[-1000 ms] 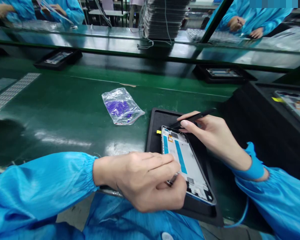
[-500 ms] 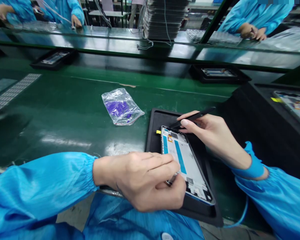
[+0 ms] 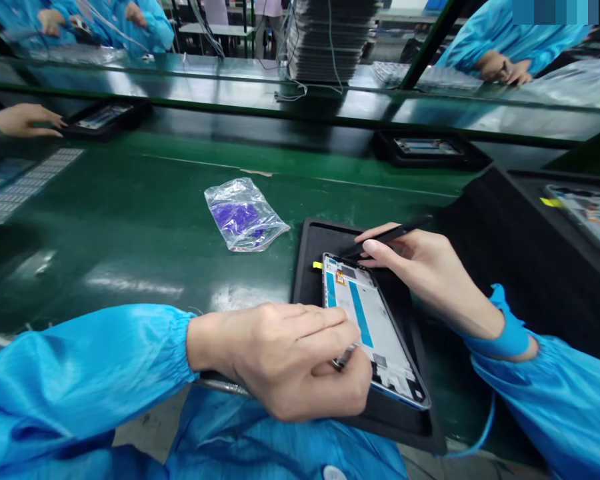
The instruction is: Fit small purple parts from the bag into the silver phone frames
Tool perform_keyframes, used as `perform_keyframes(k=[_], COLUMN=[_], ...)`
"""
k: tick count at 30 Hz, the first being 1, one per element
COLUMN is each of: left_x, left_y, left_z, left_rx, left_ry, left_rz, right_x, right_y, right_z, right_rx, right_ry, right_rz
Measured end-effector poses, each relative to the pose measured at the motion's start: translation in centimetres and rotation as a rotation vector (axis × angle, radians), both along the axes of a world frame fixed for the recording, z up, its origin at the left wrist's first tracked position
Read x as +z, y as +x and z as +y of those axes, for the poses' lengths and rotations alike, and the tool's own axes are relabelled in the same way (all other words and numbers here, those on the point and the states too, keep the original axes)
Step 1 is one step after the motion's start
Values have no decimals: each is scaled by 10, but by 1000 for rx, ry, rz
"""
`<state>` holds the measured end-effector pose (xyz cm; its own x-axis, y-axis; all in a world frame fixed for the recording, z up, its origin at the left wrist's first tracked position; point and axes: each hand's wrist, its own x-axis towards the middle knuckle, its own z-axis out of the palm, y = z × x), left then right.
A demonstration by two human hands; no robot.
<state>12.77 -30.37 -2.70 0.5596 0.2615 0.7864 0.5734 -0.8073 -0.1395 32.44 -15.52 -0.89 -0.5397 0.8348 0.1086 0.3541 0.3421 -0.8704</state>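
A phone housing (image 3: 387, 327) with blue adhesive strips and a small orange flex piece lies tilted in a black tray (image 3: 307, 243). My right hand (image 3: 420, 263) grips a slim black pen-like tool (image 3: 393, 233), its tip at the housing's far end; the exact kind of tool is unclear. My left hand (image 3: 305, 363) is closed over the near left side of the housing, with fingers curled and the thumb against them. Something shiny and metallic (image 3: 345, 357) shows between its fingers, perhaps a ring. What its fingertips pinch is hidden. A yellow tab (image 3: 317, 265) sticks out at the housing's left edge.
A clear bag with purple contents (image 3: 240, 217) lies left of the tray. More trays with housings stand at far left (image 3: 107, 119), far right (image 3: 430, 148) and right (image 3: 587, 207). Another person's hand (image 3: 27, 121) reaches in at left. Co-workers stand across the bench.
At far left another person's hand has come into view beside the tray there. A co-worker across the bench has raised a hand. My own hands and the housing have hardly moved.
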Motion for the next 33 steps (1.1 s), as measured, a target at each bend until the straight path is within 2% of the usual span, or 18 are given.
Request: perform_keyframes(k=[14,21,33], left_x=[3,-1,10], left_y=[0,-1,-1], left_z=[1,1,-2], left_rx=[-3,4,-53], left_ry=[6,1,-34], left_rz=[-3,-10,92], right_x=[-1,-2,1], right_y=[-1,1,0], right_z=[-3,0,-1], right_rx=[10,-9,-12], right_ry=[149,54,-1], right_rz=[-67,-37,34])
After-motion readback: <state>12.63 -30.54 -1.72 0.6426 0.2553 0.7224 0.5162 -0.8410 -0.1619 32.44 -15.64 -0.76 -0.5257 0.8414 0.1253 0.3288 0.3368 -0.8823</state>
